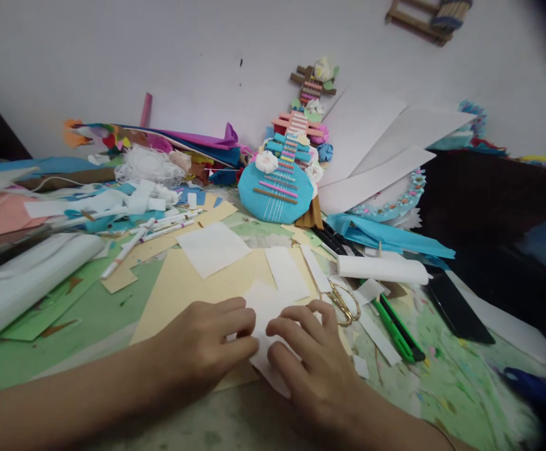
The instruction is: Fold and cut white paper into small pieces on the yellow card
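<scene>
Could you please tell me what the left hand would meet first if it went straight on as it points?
Probably the right hand, just across the white paper, though depth is unclear.

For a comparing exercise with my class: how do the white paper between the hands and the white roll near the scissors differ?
The paper is a thin sheet, while the roll is thick and rounded. The paper lies between the left hand and right hand, partly covered; the roll lies near the scissors, with no hand on it. Both are white.
</scene>
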The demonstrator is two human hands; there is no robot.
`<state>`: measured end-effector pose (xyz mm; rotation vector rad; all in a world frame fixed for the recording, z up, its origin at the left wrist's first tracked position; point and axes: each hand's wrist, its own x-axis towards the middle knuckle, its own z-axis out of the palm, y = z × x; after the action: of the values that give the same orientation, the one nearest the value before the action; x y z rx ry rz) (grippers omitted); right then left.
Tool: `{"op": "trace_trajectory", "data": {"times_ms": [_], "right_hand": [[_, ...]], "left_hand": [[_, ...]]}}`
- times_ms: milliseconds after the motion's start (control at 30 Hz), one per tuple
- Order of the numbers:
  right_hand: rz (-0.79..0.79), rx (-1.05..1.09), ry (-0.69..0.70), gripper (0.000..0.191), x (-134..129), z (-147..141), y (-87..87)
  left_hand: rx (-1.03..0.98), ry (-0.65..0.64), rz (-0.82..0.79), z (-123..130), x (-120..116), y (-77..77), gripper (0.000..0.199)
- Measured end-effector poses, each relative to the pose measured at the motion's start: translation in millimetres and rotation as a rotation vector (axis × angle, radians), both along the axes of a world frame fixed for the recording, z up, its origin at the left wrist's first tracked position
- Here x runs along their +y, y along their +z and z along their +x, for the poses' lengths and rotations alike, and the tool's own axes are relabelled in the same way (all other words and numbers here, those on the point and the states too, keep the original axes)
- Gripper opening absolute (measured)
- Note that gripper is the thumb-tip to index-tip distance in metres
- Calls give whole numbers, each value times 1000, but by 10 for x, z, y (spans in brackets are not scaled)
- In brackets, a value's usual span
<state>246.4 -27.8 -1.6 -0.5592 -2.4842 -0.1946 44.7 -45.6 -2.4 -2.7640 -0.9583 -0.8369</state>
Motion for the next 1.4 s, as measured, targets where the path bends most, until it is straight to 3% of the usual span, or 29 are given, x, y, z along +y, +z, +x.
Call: {"op": "trace_trajectory", "data": {"times_ms": [67, 233, 400, 500, 633, 867, 967, 1133, 1300, 1400], "right_hand": [[-101, -31, 20, 8, 90, 22, -36], [-317, -81, 86, 14, 274, 82, -79], [-586, -96, 192, 8, 305, 90, -6], [-729, -39, 96, 11, 304, 73, 4], [-911, 39, -38, 14, 311, 52, -41], [-1001, 148, -175, 25, 332, 11, -92], [-1061, 204, -205, 23, 328, -2, -106], [-1187, 213, -151, 21, 318, 27, -111], [-1117, 45, -98, 6, 336, 42, -60], [-1084, 30, -96, 11, 348, 29, -45]], "left_hand": [[-40, -2, -36, -105, 20, -63, 22], [-211, 96, -379, -434, -35, -182, 21], [-172, 19, -356, -626, -108, -146, 25], [-85, 40, -378, -639, -158, -67, 18], [-117, 111, -453, -596, -238, -53, 10], [-215, 356, -655, -551, -273, -127, 11], [-262, 364, -659, -531, -267, -98, 14], [-347, 405, -814, -507, -246, -70, 13], [-331, 450, -890, -527, -274, -70, 12], [-281, 449, -888, -530, -288, -57, 11]]}}
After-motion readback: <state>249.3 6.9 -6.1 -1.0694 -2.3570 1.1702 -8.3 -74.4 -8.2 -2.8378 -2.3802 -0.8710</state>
